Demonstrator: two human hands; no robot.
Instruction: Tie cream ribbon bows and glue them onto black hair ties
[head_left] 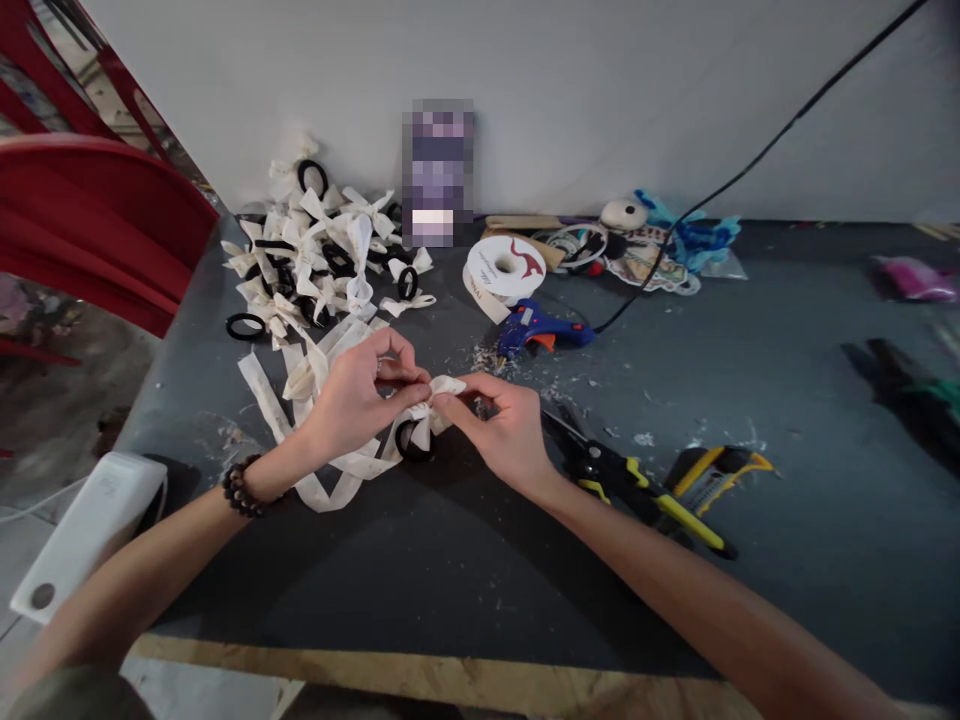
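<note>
My left hand (358, 395) and my right hand (502, 425) meet over the dark table (450, 560), both pinching a small cream ribbon bow (442, 392). A black elastic hair tie (411, 440) hangs under the bow between my hands. Loose cream ribbon strips (330, 480) lie beneath my left wrist, which wears a dark bead bracelet. A pile of finished cream bows on black hair ties (315, 255) sits behind my left hand.
A ribbon spool (504, 268) and a blue glue gun (541, 330) with a black cord lie behind my hands. Yellow-handled pliers (637, 490) and a yellow cutter (716, 468) rest at right. A red chair (97, 230) stands left, a white device (90, 530) at the corner.
</note>
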